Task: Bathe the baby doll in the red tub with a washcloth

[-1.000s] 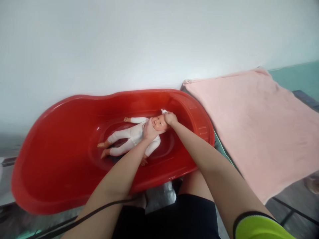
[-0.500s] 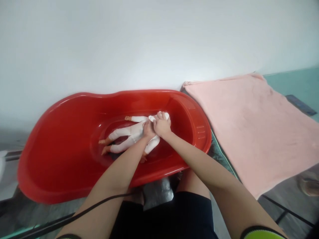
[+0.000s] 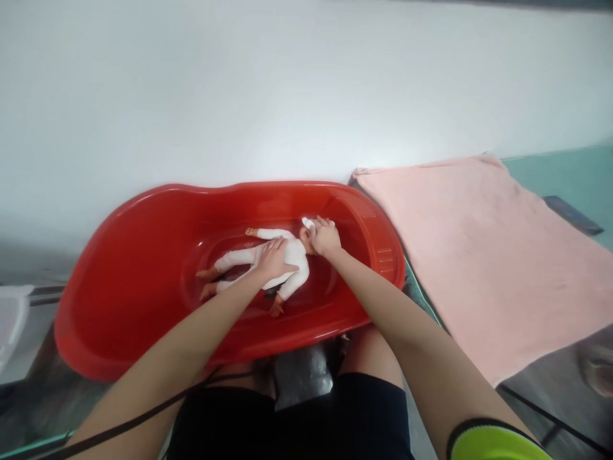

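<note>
A baby doll point(image 3: 297, 260) lay on its back in the middle of a red baby bathtub point(image 3: 129, 287), at the centre of the frame, its feet toward the left and its head toward the right. The tub's high walls probably kept it from rolling away; whether water covered the bottom could not be made out.

The left hand point(image 3: 275, 260) rested over the doll's torso, its fingers spread and its thumb wide, apparently to steady the body rather than to grip it. The right hand point(image 3: 326, 237) was bent over the head, its fingers close together and holding a white cloth point(image 3: 309, 223) there; most of the head was hidden beneath. With one hand on the trunk and the other at the head, the doll seemed braced against sliding along the smooth plastic.

At the right of the frame a pink towel point(image 3: 502, 262) was spread nearly flat, just beside the tub's right end, over a teal worktop point(image 3: 555, 169); so near, it would presumably have been within easy reach. A dark flat object point(image 3: 573, 214), too blurred to identify, lay past the towel's far edge, apart from the bathtub.
</note>
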`<action>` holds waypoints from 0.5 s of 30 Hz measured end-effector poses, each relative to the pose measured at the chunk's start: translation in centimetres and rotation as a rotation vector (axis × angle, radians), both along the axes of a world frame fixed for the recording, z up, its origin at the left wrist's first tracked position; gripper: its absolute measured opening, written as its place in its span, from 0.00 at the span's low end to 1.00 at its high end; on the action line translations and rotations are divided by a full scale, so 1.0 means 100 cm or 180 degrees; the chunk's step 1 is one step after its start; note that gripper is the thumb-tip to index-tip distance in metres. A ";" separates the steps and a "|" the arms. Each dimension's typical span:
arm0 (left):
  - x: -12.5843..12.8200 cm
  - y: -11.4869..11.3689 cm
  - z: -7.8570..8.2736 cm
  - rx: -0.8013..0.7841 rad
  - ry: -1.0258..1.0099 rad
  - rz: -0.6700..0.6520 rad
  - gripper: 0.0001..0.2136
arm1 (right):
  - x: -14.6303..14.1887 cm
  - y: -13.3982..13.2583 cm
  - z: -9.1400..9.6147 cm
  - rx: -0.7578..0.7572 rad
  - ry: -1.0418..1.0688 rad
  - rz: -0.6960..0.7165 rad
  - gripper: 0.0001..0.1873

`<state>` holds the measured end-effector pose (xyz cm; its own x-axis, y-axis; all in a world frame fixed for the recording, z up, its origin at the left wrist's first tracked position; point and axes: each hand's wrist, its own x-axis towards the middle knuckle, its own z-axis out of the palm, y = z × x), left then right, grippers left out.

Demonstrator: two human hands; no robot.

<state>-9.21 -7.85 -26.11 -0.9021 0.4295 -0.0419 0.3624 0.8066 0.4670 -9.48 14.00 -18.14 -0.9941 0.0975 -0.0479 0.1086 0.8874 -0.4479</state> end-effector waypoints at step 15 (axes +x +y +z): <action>0.022 -0.062 -0.009 -0.0096 0.0078 0.0163 0.40 | 0.036 -0.027 -0.018 0.0537 0.0131 0.0505 0.31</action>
